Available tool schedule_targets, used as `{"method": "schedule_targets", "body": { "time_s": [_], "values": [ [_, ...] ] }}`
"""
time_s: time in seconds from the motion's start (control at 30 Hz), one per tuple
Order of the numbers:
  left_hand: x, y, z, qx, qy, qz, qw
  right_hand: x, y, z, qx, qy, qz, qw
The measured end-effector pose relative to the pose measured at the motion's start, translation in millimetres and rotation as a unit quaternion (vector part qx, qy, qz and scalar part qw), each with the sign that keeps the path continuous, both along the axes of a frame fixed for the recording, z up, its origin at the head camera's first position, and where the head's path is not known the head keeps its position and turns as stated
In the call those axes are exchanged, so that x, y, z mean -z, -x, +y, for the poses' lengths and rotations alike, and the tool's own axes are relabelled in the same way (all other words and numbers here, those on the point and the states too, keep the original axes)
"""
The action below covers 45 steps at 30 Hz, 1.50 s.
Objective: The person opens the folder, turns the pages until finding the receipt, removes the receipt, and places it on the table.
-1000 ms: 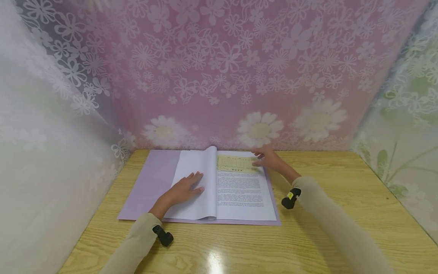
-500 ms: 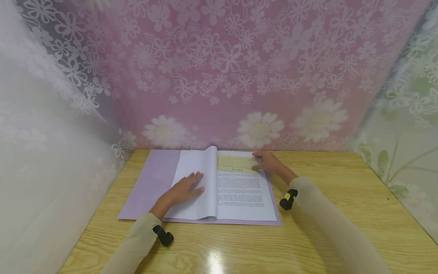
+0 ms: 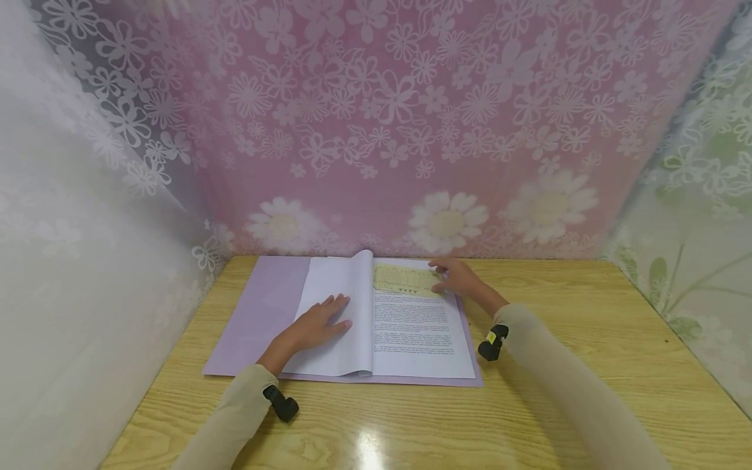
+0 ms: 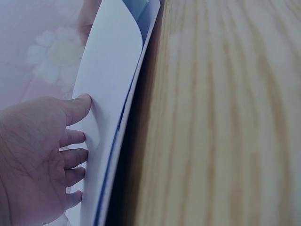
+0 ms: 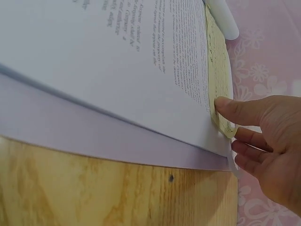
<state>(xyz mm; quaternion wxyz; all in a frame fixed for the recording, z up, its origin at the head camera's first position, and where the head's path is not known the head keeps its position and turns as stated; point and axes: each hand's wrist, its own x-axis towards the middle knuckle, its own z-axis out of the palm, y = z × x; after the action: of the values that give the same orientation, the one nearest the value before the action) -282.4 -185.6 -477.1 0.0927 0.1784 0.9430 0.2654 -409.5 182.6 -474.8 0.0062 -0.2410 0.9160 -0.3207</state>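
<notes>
A lilac folder [image 3: 258, 313] lies spread on the table, holding white sheets. My left hand [image 3: 314, 326] rests with spread fingers on the turned-over white pages [image 3: 331, 277], which curl up at the fold. On the right is a page of printed text [image 3: 414, 339], with a yellow printed slip [image 3: 402, 279] across its top. My right hand [image 3: 464, 279] is at the slip's right end. In the right wrist view, the thumb presses on the yellow slip [image 5: 217, 61] near its corner, and the fingers curl behind its edge, pinching it.
The folder stands on a wood-grain table [image 3: 423, 424], its far edge close to a pink flowered curtain [image 3: 376, 196]. Pale flowered curtains hang at the left [image 3: 88, 294] and right [image 3: 705, 215]. A dark band with a small camera is on each wrist.
My right hand has come down from above the yellow slip's right end and closed on it. The slip now looks slightly bowed and tilted. My left hand has stayed in place.
</notes>
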Motion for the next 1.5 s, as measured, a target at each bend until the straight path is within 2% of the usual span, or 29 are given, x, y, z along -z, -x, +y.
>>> {"method": "schedule_targets", "body": {
  "time_s": [0.13,0.33,0.63,0.8,0.93,1.13,1.37,1.5],
  "values": [
    [0.6,0.8,0.0,0.003,-0.001,0.002,1.0,-3.7,-1.3,-1.8,-0.003,0.0,0.003,1.0],
    [1.3,1.1,-0.4,0.004,0.0,0.003,1.0,-5.2,-0.7,-8.5,0.022,-0.015,-0.044,0.9987],
    [1.2,0.9,-0.8,0.005,-0.002,0.008,1.0,-11.6,1.7,-10.6,0.034,-0.019,-0.103,0.9939],
    [2.5,1.5,-1.6,0.008,-0.009,0.007,0.9999,-15.4,5.7,-11.8,0.034,-0.038,-0.125,0.9909],
    [4.8,2.6,-2.4,0.013,-0.007,0.014,0.9998,-15.0,7.6,-12.4,0.037,-0.028,-0.137,0.9894],
    [4.4,1.6,-3.1,0.014,-0.004,0.005,0.9999,-15.4,7.2,-12.4,0.027,-0.015,-0.144,0.9891],
    [0.1,1.4,-3.0,0.008,-0.004,0.012,0.9999,-18.0,5.6,-11.9,0.04,-0.039,-0.111,0.9922],
    [1.8,1.3,-2.4,0.015,-0.01,0.009,0.9998,-15.2,5.8,-10.5,0.04,-0.047,-0.111,0.9919]
  ]
}}
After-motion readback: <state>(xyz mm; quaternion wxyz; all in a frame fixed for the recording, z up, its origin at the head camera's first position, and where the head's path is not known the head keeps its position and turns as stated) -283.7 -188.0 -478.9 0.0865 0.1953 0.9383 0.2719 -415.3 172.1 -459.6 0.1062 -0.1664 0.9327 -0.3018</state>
